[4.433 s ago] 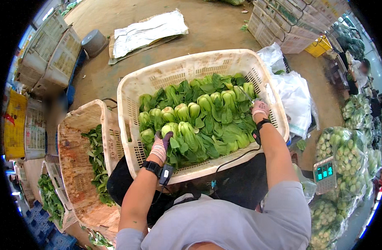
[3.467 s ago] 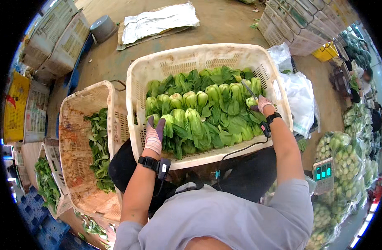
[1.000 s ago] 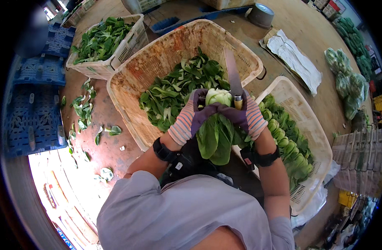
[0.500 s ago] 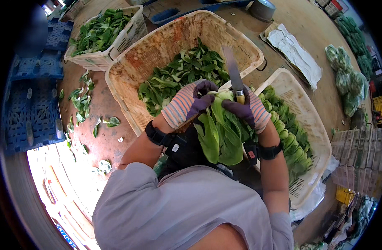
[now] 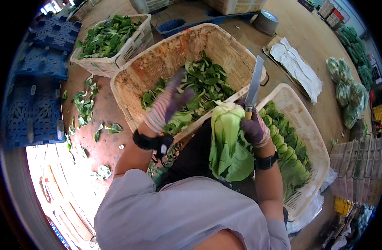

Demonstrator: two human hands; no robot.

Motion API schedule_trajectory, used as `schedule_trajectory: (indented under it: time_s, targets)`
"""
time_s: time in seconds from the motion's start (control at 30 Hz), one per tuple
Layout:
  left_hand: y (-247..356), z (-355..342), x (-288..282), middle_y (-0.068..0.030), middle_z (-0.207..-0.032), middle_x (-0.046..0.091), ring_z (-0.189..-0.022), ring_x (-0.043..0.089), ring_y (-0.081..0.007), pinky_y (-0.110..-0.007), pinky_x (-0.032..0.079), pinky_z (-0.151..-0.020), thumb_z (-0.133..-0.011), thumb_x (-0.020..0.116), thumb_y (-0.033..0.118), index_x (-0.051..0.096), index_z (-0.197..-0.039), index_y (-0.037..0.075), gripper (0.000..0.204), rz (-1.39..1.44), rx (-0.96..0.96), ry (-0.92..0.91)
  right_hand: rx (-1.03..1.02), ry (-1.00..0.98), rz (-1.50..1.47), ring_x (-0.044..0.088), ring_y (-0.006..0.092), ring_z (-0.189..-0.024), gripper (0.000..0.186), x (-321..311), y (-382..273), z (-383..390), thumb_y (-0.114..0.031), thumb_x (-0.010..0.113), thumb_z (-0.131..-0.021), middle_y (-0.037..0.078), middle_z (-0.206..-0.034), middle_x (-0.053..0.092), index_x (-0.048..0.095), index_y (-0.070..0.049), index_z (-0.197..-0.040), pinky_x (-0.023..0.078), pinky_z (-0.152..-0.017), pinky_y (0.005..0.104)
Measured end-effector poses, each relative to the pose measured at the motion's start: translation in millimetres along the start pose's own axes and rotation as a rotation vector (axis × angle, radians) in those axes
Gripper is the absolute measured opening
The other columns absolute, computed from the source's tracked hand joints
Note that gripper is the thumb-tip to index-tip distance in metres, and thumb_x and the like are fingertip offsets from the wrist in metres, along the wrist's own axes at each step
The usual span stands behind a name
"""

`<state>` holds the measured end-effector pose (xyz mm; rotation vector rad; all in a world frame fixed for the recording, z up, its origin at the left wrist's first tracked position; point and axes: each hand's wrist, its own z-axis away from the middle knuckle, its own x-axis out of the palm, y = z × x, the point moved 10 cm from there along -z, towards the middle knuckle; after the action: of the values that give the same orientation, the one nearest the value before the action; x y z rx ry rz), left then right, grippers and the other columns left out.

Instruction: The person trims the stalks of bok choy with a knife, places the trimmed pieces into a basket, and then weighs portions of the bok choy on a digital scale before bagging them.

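Left hand (image 5: 173,102), in a striped glove with purple fingers, slightly blurred, reaches forward over a large stained cream plastic crate (image 5: 157,54) of loose green leaves (image 5: 205,77); its fingers are spread wide. Right hand (image 5: 254,128), similarly gloved, is bent close before the torso, closed about the yellow handle of a broad steel knife (image 5: 254,83), blade upward, and against a pale-stemmed bok choy (image 5: 226,137), leaves hanging down. At right, a cream plastic crate (image 5: 311,132) contains rows of bok choy heads (image 5: 284,146). Fallen leaves (image 5: 83,104) dot the brown floor (image 5: 109,106) near blue plastic pallets (image 5: 34,108).
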<state>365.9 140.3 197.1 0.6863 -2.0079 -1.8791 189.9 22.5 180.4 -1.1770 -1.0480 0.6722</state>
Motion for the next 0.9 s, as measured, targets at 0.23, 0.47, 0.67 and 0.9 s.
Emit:
schedule_trajectory:
  time_s: [0.23,0.47,0.67,0.9]
  targets:
    - [24,37,64,-0.0027,-0.123,0.051,-0.112,0.049,-0.0143,-0.029,0.039,-0.095,-0.074,0.075,0.034,0.037,-0.134,0.007,0.076,0.478,-0.171,-0.278,-0.527,0.095,0.696,0.061,0.0237,-0.086,0.044,53,-70,-8,-0.006,0.07,-0.072,0.013,-0.112,0.058,0.055,-0.006,-0.113,0.049,-0.072,0.031]
    - [44,39,15,-0.0097,-0.109,0.057,-0.097,0.058,-0.0184,-0.031,0.048,-0.085,-0.058,0.084,0.018,0.043,-0.121,0.003,0.076,-0.086,0.184,0.145,-0.587,0.133,1.437,0.061,0.0303,-0.067,0.034,89,-101,16,-0.017,0.07,-0.068,0.011,-0.082,0.062,0.061,-0.012,-0.1,0.049,-0.057,0.0374]
    - [46,40,8,-0.0127,-0.104,0.059,-0.096,0.059,-0.0243,-0.034,0.049,-0.083,-0.055,0.085,0.021,0.046,-0.118,0.002,0.076,-0.278,0.219,0.273,-0.697,0.127,1.582,0.059,0.0286,-0.07,0.024,108,-84,2,-0.018,0.063,-0.074,0.011,-0.077,0.057,0.06,-0.01,-0.097,0.048,-0.057,0.0387]
    - [34,44,-11,-0.0145,-0.101,0.059,-0.092,0.06,-0.0277,-0.037,0.049,-0.08,-0.054,0.085,0.02,0.048,-0.115,0.002,0.074,-0.349,0.24,0.353,-0.659,0.127,1.596,0.059,0.0297,-0.072,0.02,106,-60,-20,-0.016,0.06,-0.076,0.012,-0.081,0.059,0.059,-0.011,-0.096,0.048,-0.059,0.0389]
